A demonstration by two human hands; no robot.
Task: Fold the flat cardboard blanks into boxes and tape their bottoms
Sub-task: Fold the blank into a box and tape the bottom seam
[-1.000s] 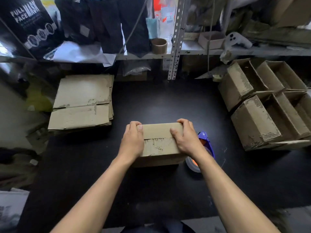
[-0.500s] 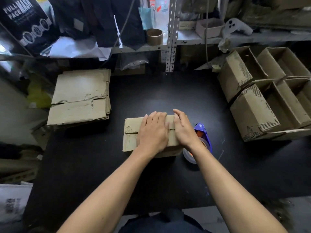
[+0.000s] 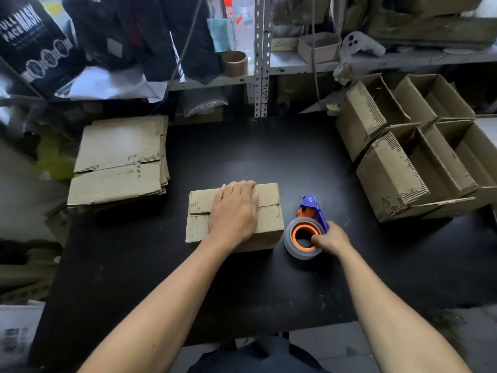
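Cardboard everywhere on the black table (image 3: 269, 162): one folded box (image 3: 269, 211) sits mid-table, bottom side up, its two flaps closed and meeting along a seam that shows no tape. Left hand (image 3: 234, 211) lies flat on top, fingers straight, pressing the flaps down. Right hand (image 3: 332, 239) is just right of the box, fingers curled onto the tape dispenser (image 3: 309, 227), a purple-handled one with an orange-cored roll, which rests on the table surface, near the box's right end but not touching it as far as can be told. Far left, a stack of flat blanks (image 3: 118, 160) lies at the table edge, several sheets deep; exact count not readable. Far right, a cluster of finished boxes (image 3: 408, 146), at least four, lying tilted with open mouths showing; whether their bottoms are taped is hidden from this angle. Judgement on progress: folding of the current box looks done, taping of its bottom not yet begun, dispenser only being taken up. Several boxes appear complete, and the blank stack suggests a good share of the job is left. Next step probably calls for a strip run along the seam while the left hand holds the flaps shut.
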